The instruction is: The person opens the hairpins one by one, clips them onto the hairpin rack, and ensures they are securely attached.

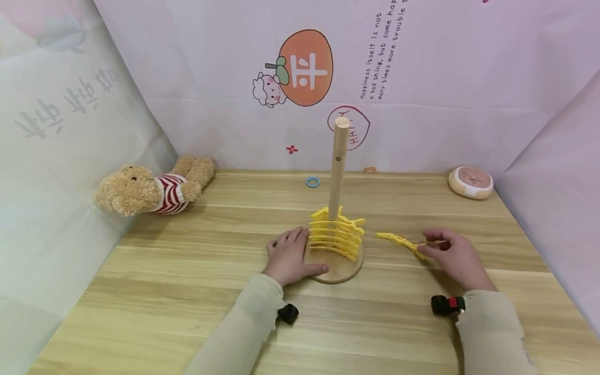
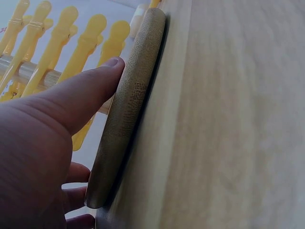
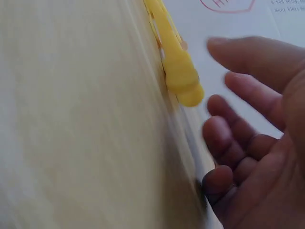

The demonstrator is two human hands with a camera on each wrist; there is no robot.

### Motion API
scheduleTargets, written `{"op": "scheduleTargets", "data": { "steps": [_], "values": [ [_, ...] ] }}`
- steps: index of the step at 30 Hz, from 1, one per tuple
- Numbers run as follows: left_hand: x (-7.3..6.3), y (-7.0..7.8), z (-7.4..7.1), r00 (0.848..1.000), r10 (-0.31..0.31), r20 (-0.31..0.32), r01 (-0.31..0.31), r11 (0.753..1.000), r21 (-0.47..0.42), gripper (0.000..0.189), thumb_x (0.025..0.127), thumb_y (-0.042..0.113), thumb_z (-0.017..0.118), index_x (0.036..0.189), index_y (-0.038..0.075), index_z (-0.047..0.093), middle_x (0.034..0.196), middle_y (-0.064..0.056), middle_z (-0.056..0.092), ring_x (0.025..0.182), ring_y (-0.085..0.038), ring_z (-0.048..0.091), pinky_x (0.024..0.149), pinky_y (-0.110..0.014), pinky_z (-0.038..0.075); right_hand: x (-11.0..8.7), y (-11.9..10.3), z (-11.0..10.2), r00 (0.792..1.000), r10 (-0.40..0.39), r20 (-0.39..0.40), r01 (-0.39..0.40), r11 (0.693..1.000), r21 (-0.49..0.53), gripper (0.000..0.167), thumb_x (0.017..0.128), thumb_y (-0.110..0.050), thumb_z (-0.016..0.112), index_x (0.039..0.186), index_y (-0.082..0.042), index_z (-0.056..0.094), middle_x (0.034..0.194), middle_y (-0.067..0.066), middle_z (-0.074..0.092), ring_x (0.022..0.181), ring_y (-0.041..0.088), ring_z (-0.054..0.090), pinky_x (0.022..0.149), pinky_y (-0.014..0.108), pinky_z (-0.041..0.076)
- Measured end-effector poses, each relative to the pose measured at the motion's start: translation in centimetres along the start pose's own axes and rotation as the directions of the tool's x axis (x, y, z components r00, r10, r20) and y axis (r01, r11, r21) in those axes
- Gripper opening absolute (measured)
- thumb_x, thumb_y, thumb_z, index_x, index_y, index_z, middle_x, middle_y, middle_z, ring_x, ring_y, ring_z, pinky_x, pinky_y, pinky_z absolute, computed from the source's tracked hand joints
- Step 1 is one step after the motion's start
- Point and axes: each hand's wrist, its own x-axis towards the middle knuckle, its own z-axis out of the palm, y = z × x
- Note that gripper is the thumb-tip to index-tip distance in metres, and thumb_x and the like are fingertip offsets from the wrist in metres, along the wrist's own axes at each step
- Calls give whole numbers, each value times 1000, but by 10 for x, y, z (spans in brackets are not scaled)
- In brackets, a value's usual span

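Observation:
A round wooden stand (image 1: pixel 334 273) has an upright dowel (image 1: pixel 337 172), with several yellow hair clips (image 1: pixel 338 234) stacked around its lower part. At the left side of the base, my left hand (image 1: pixel 288 256) holds its edge. The left thumb (image 2: pixel 93 83) lies across the rim, and the other fingers reach round the edge. To the right of the stand, a single yellow hair clip (image 1: pixel 398 240) lies on the table. Over its near end hovers my right hand (image 1: pixel 457 256); the right wrist view shows a gap between its loosely bent fingers (image 3: pixel 218 131) and the clip.
A teddy bear (image 1: pixel 171 194) in a striped top lies at the back left. A blue ring (image 1: pixel 312 182) sits behind the stand. A pink and cream rounded object (image 1: pixel 471 182) stands in the back right corner. Printed cloth (image 1: pixel 211 73) walls in the wooden table (image 1: pixel 154 291).

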Motion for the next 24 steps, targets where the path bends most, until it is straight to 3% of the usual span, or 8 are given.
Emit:
{"op": "scheduleTargets", "data": {
  "steps": [8,14,19,24],
  "values": [
    [0,1,-1,1000,0,0,0,1000,3,108,75,77,68,158,18,33,162,-3,31,147,-31,26,109,-62,20,1,4,-5,995,-4,98,12,997,-75,70,85,-48,78,134,-2,59,122,19,61,104,30,53,83,42,43],
    [0,1,-2,1000,2,1,-2,1000,-5,107,76,77,69,158,18,33,162,-4,31,147,-32,26,109,-62,20,2,4,-5,995,-4,100,14,995,-99,61,88,-43,76,131,-2,61,114,16,62,96,27,54,77,37,44],
    [1,1,-1,1000,4,-1,-4,1000,-5,108,75,78,68,158,18,33,162,-3,31,147,-32,26,109,-62,20,3,5,-5,1000,-4,25,5,1000,-15,58,95,-42,69,134,-1,58,116,17,65,96,20,58,72,27,49],
    [1,-1,1,1000,2,0,-2,1000,-7,108,75,78,68,158,18,33,162,-3,31,147,-32,26,109,-63,19,2,2,-4,995,-15,-98,22,997,68,58,98,-42,64,139,-1,57,115,17,67,90,4,58,67,19,50]
  ]
}}
